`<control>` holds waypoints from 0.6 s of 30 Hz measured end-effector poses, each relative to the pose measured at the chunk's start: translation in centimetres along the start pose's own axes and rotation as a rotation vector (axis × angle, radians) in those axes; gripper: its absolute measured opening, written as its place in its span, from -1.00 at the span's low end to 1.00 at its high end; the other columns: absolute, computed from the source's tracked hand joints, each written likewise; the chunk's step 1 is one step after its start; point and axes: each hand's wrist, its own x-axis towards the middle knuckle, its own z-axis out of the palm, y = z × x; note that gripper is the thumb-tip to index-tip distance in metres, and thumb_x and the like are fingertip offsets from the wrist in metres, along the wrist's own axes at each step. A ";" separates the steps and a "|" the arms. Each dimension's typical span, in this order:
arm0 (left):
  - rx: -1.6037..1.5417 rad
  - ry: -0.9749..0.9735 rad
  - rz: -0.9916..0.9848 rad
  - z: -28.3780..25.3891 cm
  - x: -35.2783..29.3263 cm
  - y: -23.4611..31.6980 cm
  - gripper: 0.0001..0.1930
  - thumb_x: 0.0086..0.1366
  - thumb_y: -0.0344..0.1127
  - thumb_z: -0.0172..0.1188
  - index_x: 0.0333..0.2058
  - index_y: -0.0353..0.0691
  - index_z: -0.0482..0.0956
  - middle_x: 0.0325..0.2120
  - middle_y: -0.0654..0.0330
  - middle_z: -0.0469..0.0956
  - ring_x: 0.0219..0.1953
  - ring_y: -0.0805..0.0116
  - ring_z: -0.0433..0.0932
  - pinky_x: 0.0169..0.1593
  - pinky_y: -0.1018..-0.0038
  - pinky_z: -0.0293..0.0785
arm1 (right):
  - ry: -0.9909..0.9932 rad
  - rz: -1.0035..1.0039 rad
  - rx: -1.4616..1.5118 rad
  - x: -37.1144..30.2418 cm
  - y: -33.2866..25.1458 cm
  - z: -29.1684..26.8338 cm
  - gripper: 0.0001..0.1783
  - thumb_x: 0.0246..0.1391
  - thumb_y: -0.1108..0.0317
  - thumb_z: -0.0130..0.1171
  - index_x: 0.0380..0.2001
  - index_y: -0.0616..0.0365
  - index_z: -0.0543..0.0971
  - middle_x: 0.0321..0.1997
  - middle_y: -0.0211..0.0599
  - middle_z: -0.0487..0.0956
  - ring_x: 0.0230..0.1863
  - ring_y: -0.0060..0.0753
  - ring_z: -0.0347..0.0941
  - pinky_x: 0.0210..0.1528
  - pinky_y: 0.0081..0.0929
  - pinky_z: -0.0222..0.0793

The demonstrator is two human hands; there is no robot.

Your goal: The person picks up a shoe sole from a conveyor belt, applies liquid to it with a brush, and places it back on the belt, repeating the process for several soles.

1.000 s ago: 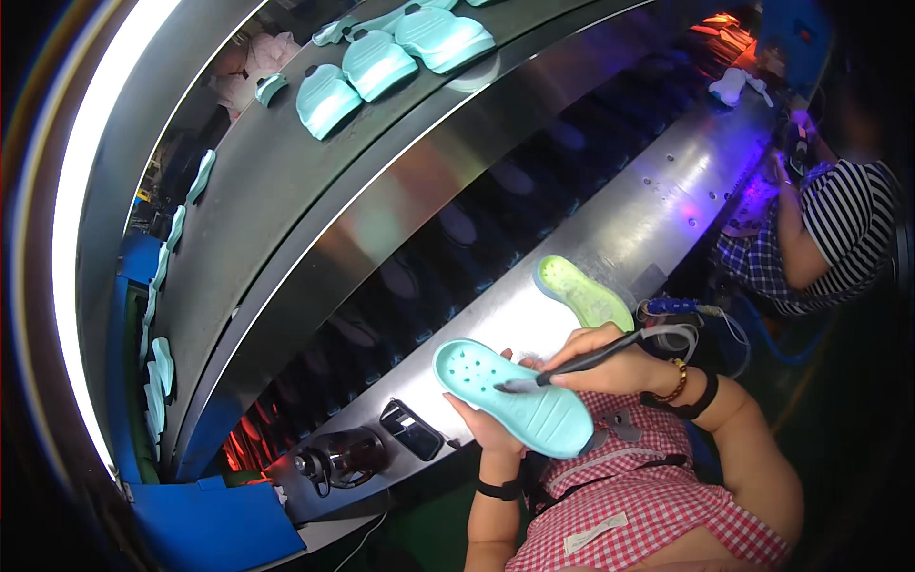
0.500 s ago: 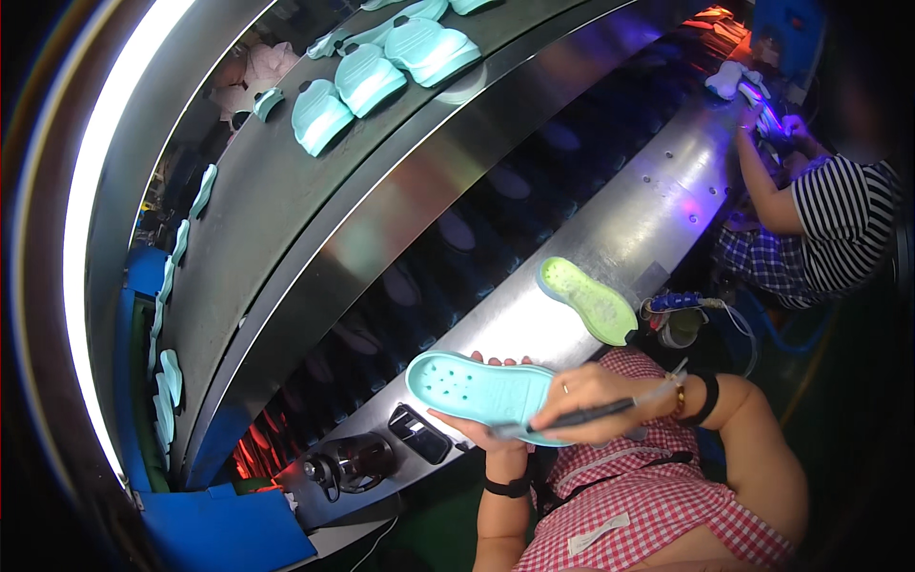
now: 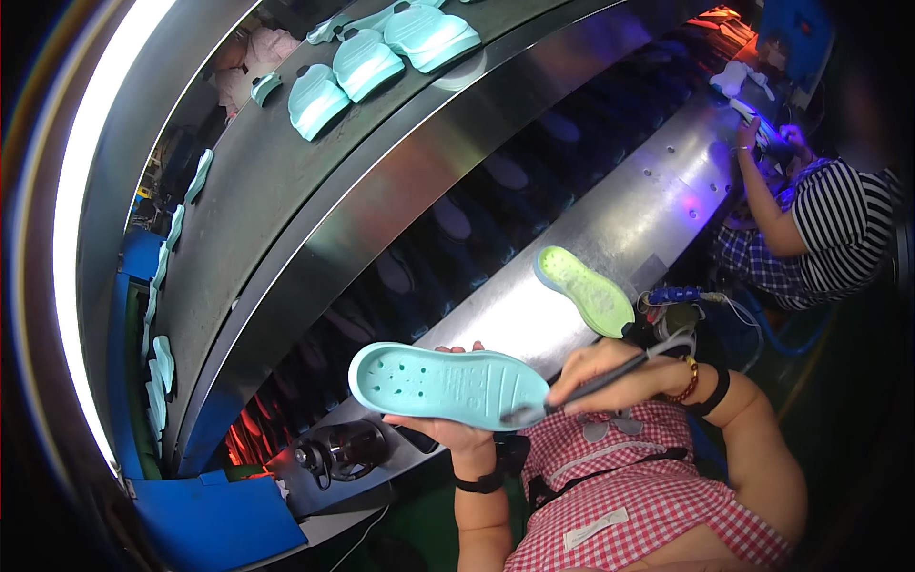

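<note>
My left hand (image 3: 450, 433) holds a light blue shoe sole (image 3: 429, 379) from below, its thumb and fingertips showing along the two edges. Small holes dot the forefoot, and the hollow inner side faces up. In my right hand (image 3: 624, 374) is a dark-handled brush (image 3: 596, 383), whose tip meets the inside of the heel near the rim. A pale tube curves up behind that hand. On the metal ledge beyond lies a yellow-green shoe sole (image 3: 591, 294) with a pale blue rim at one end.
Light blue soles (image 3: 367, 65) ride the dark conveyor belt (image 3: 257, 205). The metal ledge (image 3: 515, 310) runs diagonally, with a dark jug (image 3: 355, 448) at its near end. A blue box (image 3: 219, 524) stands lower left. A co-worker in stripes (image 3: 839, 214) handles pieces at the far right.
My left hand has carried the light blue sole leftward, now partly covering the phone. The brush tip has shifted slightly along the heel. Soles on the belt have moved a little.
</note>
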 end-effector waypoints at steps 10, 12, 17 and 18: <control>-0.087 0.249 -0.059 4.6 -2.7 -1.5 -0.30 0.21 0.27 -0.34 0.15 -0.12 0.14 0.04 0.06 0.29 0.02 0.04 0.33 0.11 -0.09 0.13 | 0.202 0.207 0.967 0.2 1.2 2.9 -0.82 -0.02 0.54 0.11 -0.29 0.34 0.50 -0.25 -0.18 0.54 -0.28 -0.47 0.50 -0.17 -0.61 0.41; -0.043 0.233 -0.133 3.4 -3.0 -2.2 -0.32 0.23 0.24 -0.35 0.15 -0.13 0.13 0.06 0.06 0.28 0.03 0.02 0.32 0.10 -0.09 0.13 | 0.317 0.204 0.848 0.0 1.4 3.4 -0.82 -0.03 0.52 0.13 -0.30 0.33 0.51 -0.26 -0.19 0.55 -0.24 -0.50 0.48 -0.15 -0.59 0.40; -0.079 0.203 -0.175 1.9 -2.7 -2.2 -0.37 0.25 0.16 -0.32 0.14 -0.14 0.16 0.07 0.07 0.27 0.03 -0.01 0.31 0.07 -0.07 0.15 | 0.245 0.183 0.498 -0.3 0.4 2.2 -0.78 -0.07 0.50 0.18 -0.28 0.27 0.55 -0.30 -0.26 0.57 -0.28 -0.57 0.47 -0.21 -0.64 0.37; -0.080 0.201 -0.179 1.7 -2.7 -2.3 -0.37 0.25 0.16 -0.32 0.14 -0.14 0.16 0.07 0.07 0.27 0.03 -0.01 0.31 0.07 -0.07 0.15 | 0.249 0.183 0.497 -0.2 0.4 2.3 -0.78 -0.07 0.50 0.18 -0.28 0.27 0.55 -0.30 -0.26 0.57 -0.28 -0.57 0.47 -0.21 -0.64 0.37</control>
